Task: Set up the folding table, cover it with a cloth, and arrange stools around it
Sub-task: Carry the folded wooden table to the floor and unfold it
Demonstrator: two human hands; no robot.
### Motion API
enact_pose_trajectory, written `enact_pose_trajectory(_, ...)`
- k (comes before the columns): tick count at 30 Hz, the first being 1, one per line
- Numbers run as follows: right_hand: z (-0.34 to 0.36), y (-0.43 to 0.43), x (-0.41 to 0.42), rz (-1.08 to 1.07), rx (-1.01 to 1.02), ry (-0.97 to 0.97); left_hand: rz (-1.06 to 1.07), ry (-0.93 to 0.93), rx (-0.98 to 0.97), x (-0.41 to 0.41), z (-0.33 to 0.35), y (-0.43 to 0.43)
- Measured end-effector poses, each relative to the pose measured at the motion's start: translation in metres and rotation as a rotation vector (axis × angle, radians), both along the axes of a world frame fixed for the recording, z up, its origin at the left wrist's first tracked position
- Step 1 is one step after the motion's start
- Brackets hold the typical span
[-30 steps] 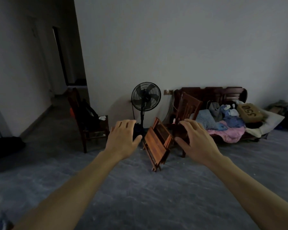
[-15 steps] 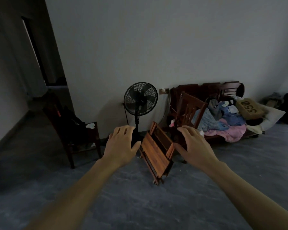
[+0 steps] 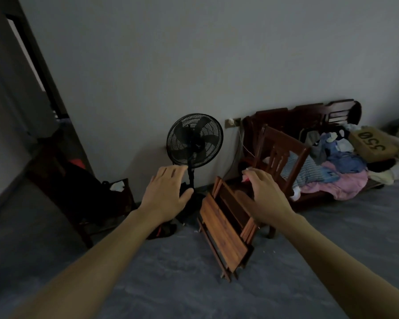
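Head view, dim room: a person is reaching both bare arms fwd over a grey floor (image 3: 182,284). The folding table (image 3: 224,236), reddish wood & folded flat, is standing on edge on the floor, its top end tilting toward a dark wooden chair (image 3: 283,155). Its long axis is running from near the viewer away toward the wall (image 3: 194,54), slightly leftward. The left hand (image 3: 165,192) is hovering to the table's left, in front of a black standing fan (image 3: 195,139), fingers (image 3: 171,171) straight, spread, gripping nothing. The right hand (image 3: 263,196) is overlapping the table's upper right corner, fingers (image 3: 251,174) loosely bent, grasping nothing; touching or not, can't tell. Judging by this, the right hand is nearer, & the table is lying btwn the two hands, just ahead & below. Behind the chair, a bench (image 3: 309,113) is holding heaped clothes (image 3: 341,178).
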State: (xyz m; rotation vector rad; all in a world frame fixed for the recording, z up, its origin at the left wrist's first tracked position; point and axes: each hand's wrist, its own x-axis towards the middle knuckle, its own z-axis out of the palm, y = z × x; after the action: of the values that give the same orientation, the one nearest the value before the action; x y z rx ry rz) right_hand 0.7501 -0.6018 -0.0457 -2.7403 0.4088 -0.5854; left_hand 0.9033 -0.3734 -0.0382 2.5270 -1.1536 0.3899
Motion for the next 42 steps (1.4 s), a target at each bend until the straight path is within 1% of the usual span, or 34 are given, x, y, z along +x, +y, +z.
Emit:
enact_pose_trajectory(5, -0.013, -0.037, 0.070, -0.033, 0.031, 0.024, -0.043, 0.035, -0.014, 0.081, -0.021, -0.043)
enact_pose_trajectory(7, -0.020, -0.047, 0.096, -0.062, 0.050, 0.051, -0.090, 0.052, -0.013, 0.113, -0.030, -0.061)
enact_pose_trajectory(9, -0.024, -0.058, 0.122, -0.086, 0.062, 0.054, -0.146, 0.075, -0.053, 0.146, -0.036, -0.080)
enact_pose_trajectory(12, -0.023, -0.078, 0.163, -0.182, 0.062, 0.023, -0.218, 0.114, -0.115, 0.197, -0.040, -0.109)
enact_pose_trajectory(14, -0.023, -0.089, 0.189, -0.236, 0.063, 0.017, -0.256, 0.132, -0.117, 0.231, -0.045, -0.128)
enact_pose_trajectory(19, -0.041, -0.112, 0.243, -0.348, 0.066, 0.086, -0.333, 0.140, -0.096, 0.303, -0.066, -0.175)
enact_pose_trajectory(22, -0.063, -0.129, 0.260, -0.390, 0.064, 0.153, -0.396, 0.187, -0.042, 0.325, -0.082, -0.206)
enact_pose_trajectory(25, -0.081, -0.162, 0.279, -0.428, 0.083, 0.166, -0.471, 0.168, 0.027, 0.349, -0.096, -0.245)
enact_pose_trajectory(30, -0.110, -0.228, 0.322, -0.491, 0.159, 0.137, -0.495, 0.178, 0.096, 0.393, -0.114, -0.313)
enact_pose_trajectory(33, -0.124, -0.260, 0.340, -0.521, 0.189, 0.186, -0.517, 0.170, 0.166, 0.412, -0.125, -0.352)
enact_pose_trajectory(36, -0.136, -0.289, 0.352, -0.551, 0.186, 0.209, -0.560, 0.173, 0.184, 0.426, -0.137, -0.395)
enact_pose_trajectory(42, -0.176, -0.322, 0.369, -0.628, 0.222, 0.309, -0.668, 0.241, 0.264, 0.438, -0.192, -0.464)
